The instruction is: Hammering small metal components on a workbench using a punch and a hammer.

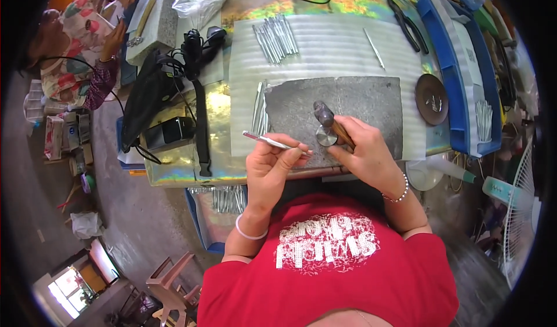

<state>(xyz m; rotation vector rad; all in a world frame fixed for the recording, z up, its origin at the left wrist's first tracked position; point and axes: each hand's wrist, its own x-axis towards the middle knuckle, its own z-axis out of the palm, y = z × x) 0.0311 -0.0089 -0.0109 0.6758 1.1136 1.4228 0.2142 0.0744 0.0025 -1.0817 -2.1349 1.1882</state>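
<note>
My left hand (268,167) pinches a slim silver metal rod (266,140) between thumb and fingers, its tip by the slab's near edge. My right hand (366,150) is wrapped round the wooden handle of a hammer (324,117). The hammer's head is dark at the far end, with a shiny round face toward me. It is over a dark grey slab (360,98), to the right of the rod and apart from it. Loose silver rods (259,109) lie along the slab's left edge, and a bundle of similar rods (275,40) lies farther back.
White foam sheeting (325,43) lies under the slab. On the right are pliers (408,25), a brown dish (431,99) and a blue tray (458,115). A black bag (149,95) and a stone block (156,25) are left, near another person (81,43). A fan (519,205) stands right.
</note>
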